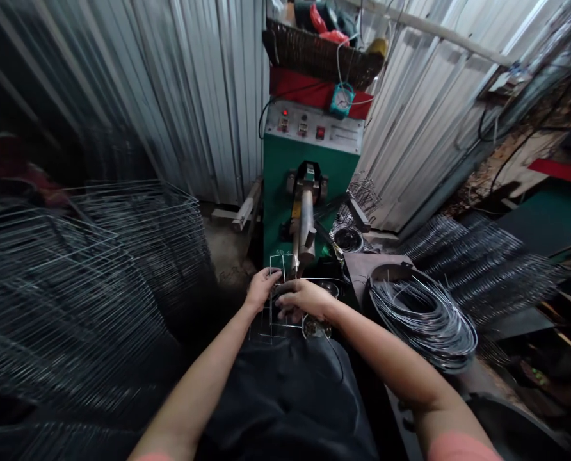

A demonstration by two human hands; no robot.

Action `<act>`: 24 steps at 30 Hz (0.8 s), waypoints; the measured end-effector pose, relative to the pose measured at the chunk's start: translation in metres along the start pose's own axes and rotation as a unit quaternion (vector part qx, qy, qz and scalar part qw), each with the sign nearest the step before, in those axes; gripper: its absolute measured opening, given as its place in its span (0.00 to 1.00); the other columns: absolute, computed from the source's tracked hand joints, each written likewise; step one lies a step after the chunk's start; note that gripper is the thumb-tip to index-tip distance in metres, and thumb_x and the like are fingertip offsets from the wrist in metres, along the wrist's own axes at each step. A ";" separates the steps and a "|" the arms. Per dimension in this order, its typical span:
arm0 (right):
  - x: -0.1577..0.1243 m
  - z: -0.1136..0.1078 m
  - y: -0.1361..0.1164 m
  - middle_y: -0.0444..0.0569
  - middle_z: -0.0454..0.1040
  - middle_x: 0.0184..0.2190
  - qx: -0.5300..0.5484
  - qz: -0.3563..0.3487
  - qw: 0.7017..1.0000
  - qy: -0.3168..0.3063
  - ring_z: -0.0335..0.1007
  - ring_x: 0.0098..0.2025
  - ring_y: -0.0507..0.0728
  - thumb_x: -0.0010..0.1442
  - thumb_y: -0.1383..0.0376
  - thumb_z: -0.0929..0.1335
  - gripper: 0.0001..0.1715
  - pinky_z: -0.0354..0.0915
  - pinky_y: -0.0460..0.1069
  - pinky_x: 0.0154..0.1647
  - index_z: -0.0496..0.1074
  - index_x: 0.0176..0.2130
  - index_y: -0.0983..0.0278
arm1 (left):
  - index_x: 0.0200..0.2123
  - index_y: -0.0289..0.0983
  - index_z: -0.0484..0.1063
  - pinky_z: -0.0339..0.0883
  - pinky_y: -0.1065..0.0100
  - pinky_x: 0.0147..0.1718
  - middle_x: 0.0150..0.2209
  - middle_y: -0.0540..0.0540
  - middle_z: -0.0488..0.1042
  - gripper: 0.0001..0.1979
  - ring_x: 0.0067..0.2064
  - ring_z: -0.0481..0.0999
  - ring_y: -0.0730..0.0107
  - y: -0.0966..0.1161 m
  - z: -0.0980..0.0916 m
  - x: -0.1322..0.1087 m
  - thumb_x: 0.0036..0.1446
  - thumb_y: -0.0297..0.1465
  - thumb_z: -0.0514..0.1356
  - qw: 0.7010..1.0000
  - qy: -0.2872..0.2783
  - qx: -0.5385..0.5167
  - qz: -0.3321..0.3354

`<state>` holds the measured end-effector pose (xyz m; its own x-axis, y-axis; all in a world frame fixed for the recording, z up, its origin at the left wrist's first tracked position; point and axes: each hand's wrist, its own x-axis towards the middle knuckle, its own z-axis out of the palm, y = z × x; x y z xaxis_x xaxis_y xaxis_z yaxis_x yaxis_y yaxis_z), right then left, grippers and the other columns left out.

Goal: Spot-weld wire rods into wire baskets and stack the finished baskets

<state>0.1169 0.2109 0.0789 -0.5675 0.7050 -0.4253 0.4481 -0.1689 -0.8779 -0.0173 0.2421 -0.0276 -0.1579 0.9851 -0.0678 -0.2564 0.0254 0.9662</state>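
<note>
A small rectangular wire frame (271,314) of thin bright rods is held over my lap, below the arm of a green spot welder (278,173). At the frame's left side, my left hand (263,289) pinches a wire between thumb and fingers. My right hand (307,298) reaches in from the right with bent fingers closed around the frame's wires, just under the welder's electrode arm (306,221). Dark coverings show on some of its fingers, and the exact grip is partly hidden. A round metal dish (310,328) sits close beneath my right wrist.
Stacked wire grids (64,288) fill the left side. To the right, a coil of cut wire (424,314) lies in a round tray on a bench. More wire bundles (487,256) stand beyond it. A wicker basket (314,51) and a teal gauge (342,99) top the welder.
</note>
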 end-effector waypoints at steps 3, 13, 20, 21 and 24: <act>-0.002 -0.005 0.001 0.52 0.76 0.36 -0.243 -0.052 0.965 0.079 0.74 0.34 0.58 0.57 0.71 0.63 0.16 0.68 0.48 0.32 0.71 0.46 0.64 | 0.32 0.33 0.71 0.50 0.76 0.17 0.18 0.55 0.64 0.20 0.18 0.60 0.80 0.005 -0.002 -0.001 0.40 0.43 0.64 1.000 -0.006 0.012 0.009; -0.028 -0.077 0.091 0.49 0.76 0.35 -0.356 -0.178 0.888 0.231 0.72 0.37 0.56 0.56 0.69 0.64 0.12 0.65 0.48 0.40 0.75 0.39 0.62 | 0.40 0.33 0.71 0.52 0.75 0.21 0.18 0.57 0.63 0.23 0.20 0.60 0.81 0.004 -0.014 -0.005 0.38 0.37 0.66 1.000 -0.007 0.007 0.022; -0.003 -0.083 0.103 0.47 0.71 0.33 -0.349 -0.261 0.847 0.305 0.67 0.37 0.55 0.58 0.59 0.66 0.10 0.62 0.48 0.36 0.76 0.37 0.56 | 0.45 0.33 0.69 0.60 0.73 0.34 0.18 0.60 0.62 0.29 0.24 0.67 0.79 0.007 -0.016 -0.006 0.35 0.31 0.68 1.000 -0.006 -0.018 0.012; 0.001 -0.079 0.108 0.47 0.70 0.34 -0.353 -0.265 0.842 0.309 0.67 0.38 0.55 0.58 0.59 0.66 0.09 0.62 0.48 0.38 0.76 0.36 0.56 | 0.45 0.33 0.69 0.60 0.72 0.34 0.18 0.59 0.62 0.29 0.25 0.67 0.79 0.008 -0.015 -0.006 0.35 0.31 0.68 1.000 -0.006 -0.024 0.010; 0.008 -0.066 0.125 0.48 0.69 0.34 -0.333 -0.275 0.840 0.329 0.65 0.39 0.56 0.57 0.59 0.67 0.08 0.62 0.49 0.39 0.76 0.35 0.57 | 0.46 0.33 0.69 0.61 0.71 0.34 0.20 0.58 0.66 0.30 0.26 0.69 0.78 0.007 -0.014 -0.008 0.35 0.31 0.68 0.999 -0.007 -0.047 0.002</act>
<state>0.2143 0.2412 -0.0196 -0.4095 0.8149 0.4103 0.6542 0.5757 -0.4906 -0.0311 0.2319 -0.0239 -0.1448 0.9876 -0.0605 -0.3452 0.0068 0.9385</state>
